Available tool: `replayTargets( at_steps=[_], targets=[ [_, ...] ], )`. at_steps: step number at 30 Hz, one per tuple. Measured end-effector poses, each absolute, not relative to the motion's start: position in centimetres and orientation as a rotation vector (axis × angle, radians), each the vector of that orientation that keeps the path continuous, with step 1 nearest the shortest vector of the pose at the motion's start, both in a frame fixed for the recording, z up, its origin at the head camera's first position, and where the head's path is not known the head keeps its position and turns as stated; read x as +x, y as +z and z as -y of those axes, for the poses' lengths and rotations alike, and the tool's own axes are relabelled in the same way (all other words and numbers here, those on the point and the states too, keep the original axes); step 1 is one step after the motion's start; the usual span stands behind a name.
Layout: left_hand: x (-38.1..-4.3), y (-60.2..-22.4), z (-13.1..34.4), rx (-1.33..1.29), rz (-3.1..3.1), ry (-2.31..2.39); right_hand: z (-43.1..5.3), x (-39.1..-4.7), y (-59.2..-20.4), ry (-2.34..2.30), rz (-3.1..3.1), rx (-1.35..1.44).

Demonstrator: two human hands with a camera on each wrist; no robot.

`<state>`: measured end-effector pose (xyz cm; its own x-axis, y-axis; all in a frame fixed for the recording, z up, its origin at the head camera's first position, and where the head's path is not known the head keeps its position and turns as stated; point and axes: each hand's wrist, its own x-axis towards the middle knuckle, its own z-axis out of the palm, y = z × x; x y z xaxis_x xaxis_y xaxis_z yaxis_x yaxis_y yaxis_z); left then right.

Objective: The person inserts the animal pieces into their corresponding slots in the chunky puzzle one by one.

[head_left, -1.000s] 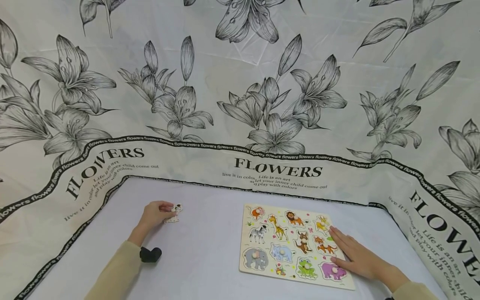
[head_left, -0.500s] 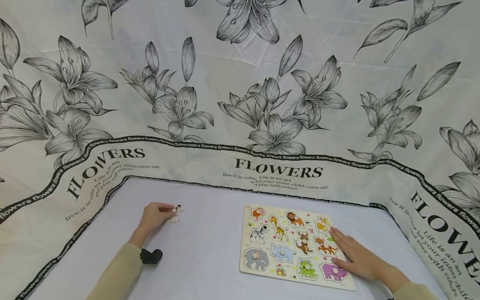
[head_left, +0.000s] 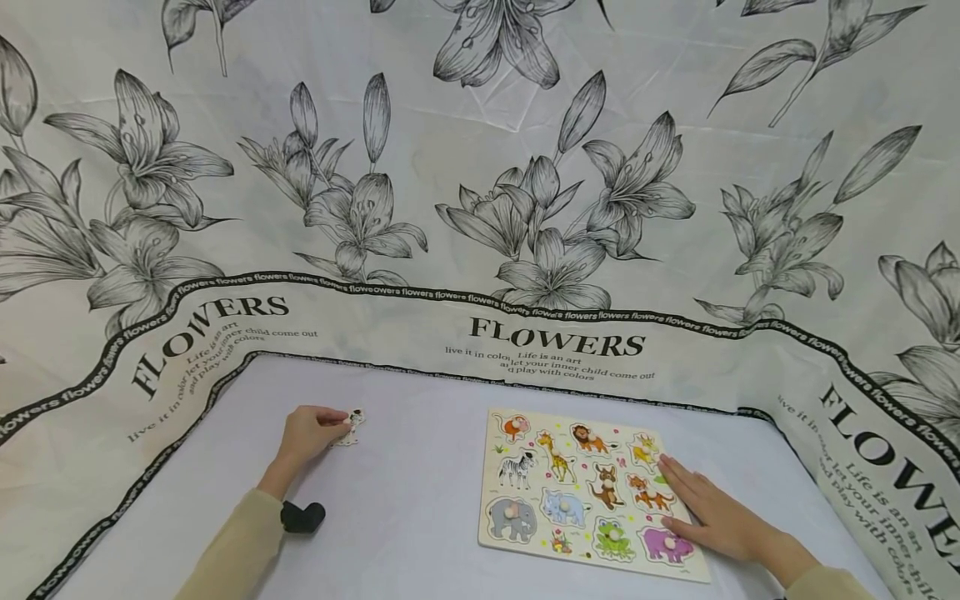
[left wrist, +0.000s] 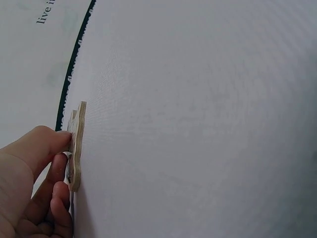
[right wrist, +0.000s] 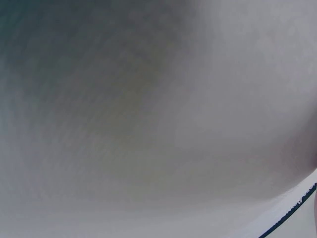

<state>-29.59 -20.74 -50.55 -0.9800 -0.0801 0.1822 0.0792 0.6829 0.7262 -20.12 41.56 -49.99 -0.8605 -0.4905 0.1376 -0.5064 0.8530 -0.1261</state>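
Out on the left of the white cloth, my left hand pinches a small white animal-shaped puzzle piece with dark spots. The left wrist view catches the piece edge-on, its bare wood rim facing the camera and the thumb against its face. On the right, my right hand rests at the side of a wooden peg puzzle board, fingers extended over its right edge. Animal pieces fill the board, among them a zebra, an elephant, a frog and a purple hippo.
A white cloth covers the table. Behind it rises a curtain printed with lilies and "FLOWERS" lettering, bordered in black. A black strap piece sits at the left wrist. Mostly blurred cloth fills the right wrist view.
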Motion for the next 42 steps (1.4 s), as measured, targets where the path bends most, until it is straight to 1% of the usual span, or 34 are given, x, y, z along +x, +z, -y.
replayTargets(
  at_steps=[18, 38, 42],
  targets=[
    [-29.1, -50.1, 19.7, -0.016, 2.657, -1.188, -41.6, -20.2, -50.1, 0.255, 2.924, 0.796],
    [-27.7, -48.9, 15.5, -0.116, 2.581, -1.302, -41.7, -20.1, -50.2, 0.241, 2.932, 0.78],
    [-27.6, -48.6, 14.7, -0.103, 2.57, -1.308, -41.7, -20.2, -50.3, 0.242, 2.93, 0.783]
  ],
)
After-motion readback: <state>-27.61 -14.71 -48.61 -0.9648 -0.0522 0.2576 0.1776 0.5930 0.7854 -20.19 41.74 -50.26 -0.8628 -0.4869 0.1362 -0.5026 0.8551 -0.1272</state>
